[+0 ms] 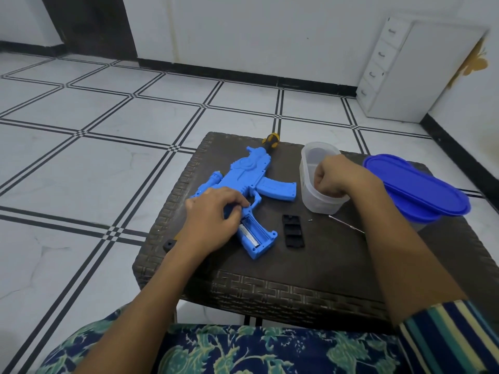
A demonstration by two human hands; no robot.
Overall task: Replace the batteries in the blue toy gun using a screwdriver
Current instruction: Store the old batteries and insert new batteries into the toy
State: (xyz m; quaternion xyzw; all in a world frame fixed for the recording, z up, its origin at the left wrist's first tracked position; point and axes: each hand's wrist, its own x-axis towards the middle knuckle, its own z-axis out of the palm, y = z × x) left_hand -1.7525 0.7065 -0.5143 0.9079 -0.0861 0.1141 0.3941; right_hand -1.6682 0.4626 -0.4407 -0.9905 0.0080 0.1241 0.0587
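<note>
A: What can't you make out?
B: The right hand (pixel 333 179) dips into the clear tub (pixel 310 190); its fingertips are hidden. The left hand (pixel 213 220) covers the blue toy gun (pixel 248 176) above its grip.
A: The screwdriver (pixel 271 141)?
B: Only the handle shows behind the gun.

Toy gun (pixel 243 179), frame centre: smooth blue plastic, slight sheen. Tabletop (pixel 310 268): dark brown, woven-pattern texture, rough. Container (pixel 310 190), right of centre: translucent frosted plastic. Lid (pixel 421 187), right: glossy blue plastic. Cover plate (pixel 293 231): matt black plastic. Floor (pixel 94 147): glossy white tile.
</note>
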